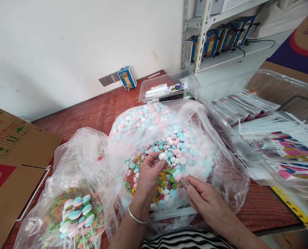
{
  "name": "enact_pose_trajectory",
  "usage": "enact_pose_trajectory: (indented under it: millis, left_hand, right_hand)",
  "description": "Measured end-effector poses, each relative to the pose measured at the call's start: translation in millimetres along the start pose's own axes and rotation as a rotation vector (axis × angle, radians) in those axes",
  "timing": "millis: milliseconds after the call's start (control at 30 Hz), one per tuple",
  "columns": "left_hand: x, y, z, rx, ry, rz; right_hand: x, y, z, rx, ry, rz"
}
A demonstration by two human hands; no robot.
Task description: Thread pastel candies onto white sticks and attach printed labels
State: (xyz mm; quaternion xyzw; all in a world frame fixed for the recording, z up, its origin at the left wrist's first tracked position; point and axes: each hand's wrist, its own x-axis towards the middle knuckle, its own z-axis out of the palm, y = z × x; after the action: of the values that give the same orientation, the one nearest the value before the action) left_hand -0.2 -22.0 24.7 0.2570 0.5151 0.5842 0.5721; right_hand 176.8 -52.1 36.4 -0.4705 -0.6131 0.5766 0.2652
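Observation:
In my left hand (149, 173) a white oval marshmallow candy (163, 156) is pinched between thumb and fingertips. My right hand (204, 199) grips a thin stick, mostly hidden by the fingers, with a pink marshmallow (179, 177), a blue one and a green gummy ring at its end. Both hands are above a large open plastic bag (195, 114) full of pink, blue and white marshmallows (180, 136), with coloured gummy rings (162, 188) at the near side. Several finished candy skewers (76, 216) lie on another clear bag (78, 148) of gummy rings at the left.
A cardboard box (19, 152) stands at the left. Clear bins at the right hold printed cards (231, 109) and white sticks (265, 124). A small clear tray (143, 93) and a blue device (127, 78) are at the back of the wooden table (92, 109). Shelves (221, 62) stand behind.

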Motion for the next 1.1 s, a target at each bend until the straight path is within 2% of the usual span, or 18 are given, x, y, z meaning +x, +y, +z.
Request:
enact_pose_trajectory:
  millis: [267,500,833,1100]
  left_hand:
    - [0,-2,0.4,0.055,-0.022,0.049]
    - [0,-6,3.7,0.117,-0.032,0.081]
    - [-1,-8,9.8,0.179,-0.002,0.113]
    - [0,-11,7.4,0.202,-0.034,0.109]
  right_hand:
    - [2,5,2,0.087,-0.025,0.029]
    - [3,5,8,0.192,-0.029,0.135]
    - [5,-1,15,0.176,-0.001,0.113]
    - [12,-1,16,0.150,0.029,0.080]
